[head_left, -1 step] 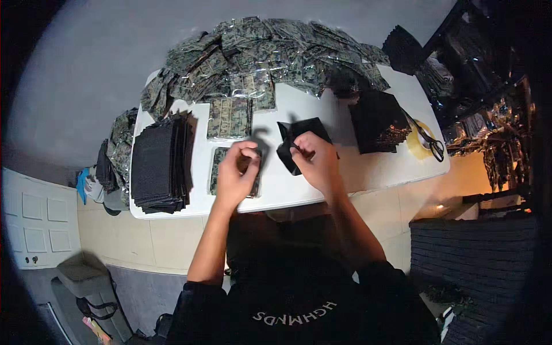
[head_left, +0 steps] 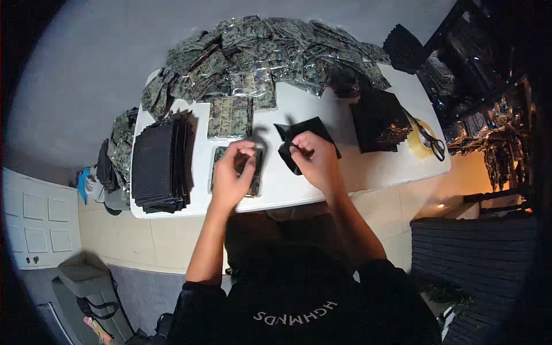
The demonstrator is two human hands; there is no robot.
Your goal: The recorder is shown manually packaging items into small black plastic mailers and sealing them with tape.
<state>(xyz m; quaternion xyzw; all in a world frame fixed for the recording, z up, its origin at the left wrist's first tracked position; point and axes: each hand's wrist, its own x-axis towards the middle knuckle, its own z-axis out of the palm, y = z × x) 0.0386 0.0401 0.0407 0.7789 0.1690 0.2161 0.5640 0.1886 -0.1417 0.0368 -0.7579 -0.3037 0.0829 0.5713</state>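
Note:
My right hand (head_left: 316,156) pinches the near-left edge of a flat black piece (head_left: 315,131), which looks like cloth or a pouch. That piece is tilted and folded up at its left side above the white table. Over a camouflage packet in clear wrap (head_left: 220,155) hovers my left hand (head_left: 231,178), its fingers bent and the thumb a little apart from them. Nothing shows between them. Another wrapped camouflage packet (head_left: 229,118) lies just beyond, its face patterned in green and tan.
A tall stack of black pieces (head_left: 158,164) stands on the table's left. Further right are more black pieces (head_left: 376,121), scissors (head_left: 434,144) and a roll of clear tape (head_left: 421,145). Wrapped camouflage packets (head_left: 253,52) heap along the far edge of the white table (head_left: 356,175).
The black piece in my right hand has shifted slightly, its folded left edge a little further left. My left hand has barely moved.

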